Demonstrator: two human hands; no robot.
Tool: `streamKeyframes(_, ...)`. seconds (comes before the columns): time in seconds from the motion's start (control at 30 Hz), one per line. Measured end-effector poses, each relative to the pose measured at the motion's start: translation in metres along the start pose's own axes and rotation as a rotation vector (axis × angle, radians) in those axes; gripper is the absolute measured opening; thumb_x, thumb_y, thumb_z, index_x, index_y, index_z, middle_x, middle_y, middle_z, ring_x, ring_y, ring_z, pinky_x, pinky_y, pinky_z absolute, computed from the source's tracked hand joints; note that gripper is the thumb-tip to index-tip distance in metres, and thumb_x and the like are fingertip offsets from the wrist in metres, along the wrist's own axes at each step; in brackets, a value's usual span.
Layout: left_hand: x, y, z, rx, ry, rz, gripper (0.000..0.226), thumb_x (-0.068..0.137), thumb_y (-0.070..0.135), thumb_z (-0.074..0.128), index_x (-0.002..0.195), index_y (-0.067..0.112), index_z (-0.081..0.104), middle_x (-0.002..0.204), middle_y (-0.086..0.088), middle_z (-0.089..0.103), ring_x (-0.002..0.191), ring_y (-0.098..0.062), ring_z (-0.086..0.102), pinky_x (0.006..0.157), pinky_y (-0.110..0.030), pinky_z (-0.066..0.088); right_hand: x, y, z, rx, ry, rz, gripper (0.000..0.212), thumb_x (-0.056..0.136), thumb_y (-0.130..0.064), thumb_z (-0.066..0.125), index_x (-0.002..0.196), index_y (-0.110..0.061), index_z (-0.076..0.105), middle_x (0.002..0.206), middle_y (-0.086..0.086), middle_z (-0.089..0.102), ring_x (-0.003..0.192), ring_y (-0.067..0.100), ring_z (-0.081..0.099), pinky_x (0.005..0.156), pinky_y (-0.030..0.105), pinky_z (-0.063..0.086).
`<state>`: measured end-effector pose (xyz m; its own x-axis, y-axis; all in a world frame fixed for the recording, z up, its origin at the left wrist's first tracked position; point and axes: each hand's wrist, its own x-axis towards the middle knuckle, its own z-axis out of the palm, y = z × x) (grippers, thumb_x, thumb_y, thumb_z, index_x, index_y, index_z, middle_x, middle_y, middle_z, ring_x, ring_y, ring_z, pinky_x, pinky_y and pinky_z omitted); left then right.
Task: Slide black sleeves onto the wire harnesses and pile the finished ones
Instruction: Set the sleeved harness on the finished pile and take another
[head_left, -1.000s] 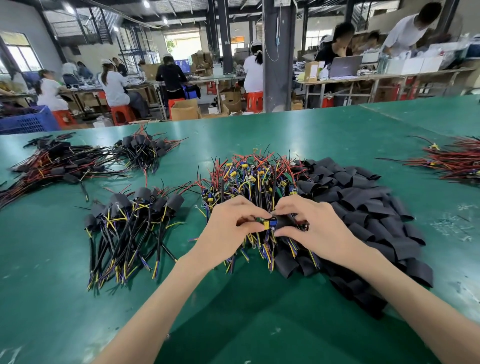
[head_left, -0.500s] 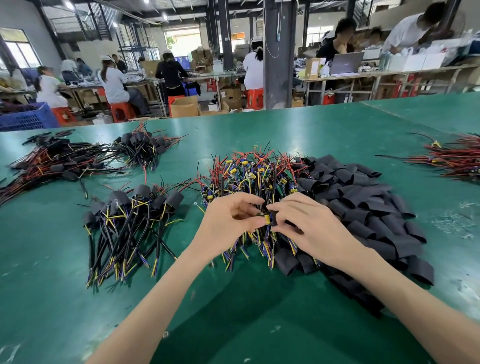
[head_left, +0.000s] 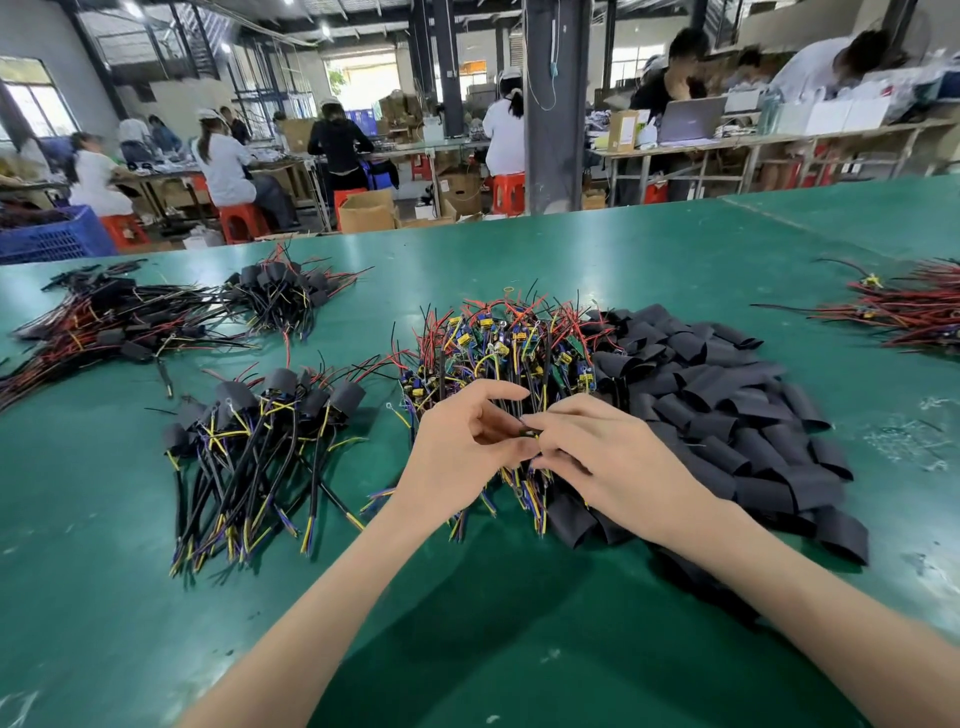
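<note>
I see a green tabletop (head_left: 156, 597) filling the lower frame. Beyond it a dark pillar (head_left: 548, 104) stands at upper centre. Workbenches (head_left: 753, 141) and red stools (head_left: 241, 221) line the back, with a bright window (head_left: 31, 101) at upper left and ceiling lights (head_left: 324, 28) overhead.

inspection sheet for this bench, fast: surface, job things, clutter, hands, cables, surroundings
surface: green mat, scuffed, pale specks at right.
job's things: bare harnesses centre; loose sleeves to their right; sleeved pile at left.
clutter: left heap and right heap of wires.
grippers: left hand and right hand both pinch the held harness over the bare ones.
cables: cable hangs down the pillar.
surroundings: workers at benches, blue crate, red stools, boxes.
</note>
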<state>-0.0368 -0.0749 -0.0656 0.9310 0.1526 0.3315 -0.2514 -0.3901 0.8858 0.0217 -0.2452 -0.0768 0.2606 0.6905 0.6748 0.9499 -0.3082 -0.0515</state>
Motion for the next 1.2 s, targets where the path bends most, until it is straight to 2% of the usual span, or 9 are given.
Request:
streamKeyframes(0.07, 0.0, 0.001, 0.0, -0.007, 0.005, 0.003, 0.041, 0.07, -0.001, 0.079, 0.104, 0.018, 0.065, 0.071, 0.004, 0.07, 0.06, -0.01, 0.063, 0.064, -0.022, 0.053, 0.0, 0.0, 0.0, 0.067, -0.009, 0.062, 0.016, 0.078, -0.009, 0.075, 0.088, -0.006, 0.063, 0.101, 0.002, 0.069, 0.102, 0.015, 0.052, 0.083, 0.032, 0.048)
streamKeyframes(0.2, 0.005, 0.003, -0.005, -0.082, 0.027, 0.003, 0.04, 0.071, -0.004, 0.077, 0.101, 0.02, 0.064, 0.071, 0.006, 0.07, 0.061, -0.008, 0.062, 0.063, -0.017, 0.051, 0.003, 0.005, -0.007, 0.189, -0.025, 0.267, 0.051, 0.081, -0.017, 0.072, 0.128, -0.013, 0.051, 0.133, 0.001, 0.051, 0.121, 0.014, 0.044, 0.101, 0.025, 0.033)
streamKeyframes(0.27, 0.006, 0.004, -0.007, -0.12, 0.026, -0.007, 0.04, 0.073, -0.006, 0.075, 0.102, 0.018, 0.064, 0.072, 0.005, 0.071, 0.059, -0.007, 0.062, 0.062, -0.017, 0.052, 0.005, 0.01, -0.009, 0.144, -0.075, 0.326, 0.052, 0.086, -0.02, 0.067, 0.133, -0.012, 0.048, 0.132, 0.004, 0.052, 0.121, 0.019, 0.045, 0.099, 0.025, 0.031)
streamKeyframes(0.37, 0.006, 0.002, -0.009, -0.117, 0.01, -0.038, 0.039, 0.074, -0.006, 0.074, 0.103, 0.017, 0.063, 0.074, 0.004, 0.072, 0.061, -0.009, 0.063, 0.062, -0.019, 0.053, 0.003, 0.014, -0.011, 0.177, -0.105, 0.352, 0.04, 0.089, -0.018, 0.063, 0.127, -0.01, 0.054, 0.114, 0.004, 0.06, 0.104, 0.02, 0.054, 0.089, 0.026, 0.036)
streamKeyframes(0.47, 0.006, -0.001, -0.012, -0.079, -0.051, -0.12, 0.029, 0.077, 0.001, 0.074, 0.099, 0.016, 0.064, 0.071, 0.004, 0.071, 0.059, -0.012, 0.063, 0.062, -0.021, 0.054, 0.002, 0.013, -0.012, 0.226, -0.066, 0.307, 0.033, 0.084, -0.015, 0.068, 0.115, -0.009, 0.06, 0.095, -0.009, 0.056, 0.083, 0.004, 0.048, 0.077, 0.019, 0.035)
streamKeyframes(0.67, 0.006, -0.004, -0.014, -0.031, -0.01, -0.132, 0.023, 0.075, 0.009, 0.078, 0.089, 0.02, 0.064, 0.067, 0.004, 0.071, 0.058, -0.009, 0.06, 0.061, -0.019, 0.051, 0.0, 0.014, -0.009, 0.279, -0.06, 0.331, 0.028, 0.078, -0.019, 0.071, 0.103, -0.022, 0.06, 0.075, -0.02, 0.053, 0.075, 0.004, 0.049, 0.072, 0.019, 0.038)
streamKeyframes(0.9, 0.004, -0.004, -0.008, 0.002, -0.015, -0.101, 0.031, 0.075, 0.0, 0.074, 0.084, 0.026, 0.06, 0.063, 0.006, 0.068, 0.055, -0.007, 0.057, 0.06, -0.021, 0.048, 0.001, 0.008, -0.008, 0.267, -0.081, 0.295, 0.026, 0.076, -0.017, 0.073, 0.1, -0.01, 0.066, 0.077, 0.002, 0.063, 0.071, 0.014, 0.051, 0.071, 0.031, 0.041)
streamKeyframes(1.03, 0.005, -0.003, -0.008, 0.006, -0.006, -0.103, 0.03, 0.076, 0.0, 0.074, 0.084, 0.026, 0.062, 0.064, 0.006, 0.069, 0.054, -0.006, 0.057, 0.059, -0.019, 0.049, 0.003, 0.008, -0.008, 0.281, -0.056, 0.305, 0.026, 0.075, -0.015, 0.076, 0.099, -0.011, 0.067, 0.078, -0.001, 0.063, 0.074, 0.015, 0.052, 0.072, 0.03, 0.041)
streamKeyframes(1.2, 0.004, 0.0, -0.009, 0.048, -0.033, -0.091, 0.014, 0.077, 0.006, 0.075, 0.075, 0.019, 0.072, 0.063, 0.003, 0.069, 0.053, -0.008, 0.057, 0.056, -0.023, 0.05, 0.002, 0.01, -0.008, 0.275, -0.059, 0.318, 0.023, 0.077, -0.019, 0.075, 0.097, -0.015, 0.064, 0.078, -0.006, 0.062, 0.074, 0.012, 0.053, 0.073, 0.029, 0.043)
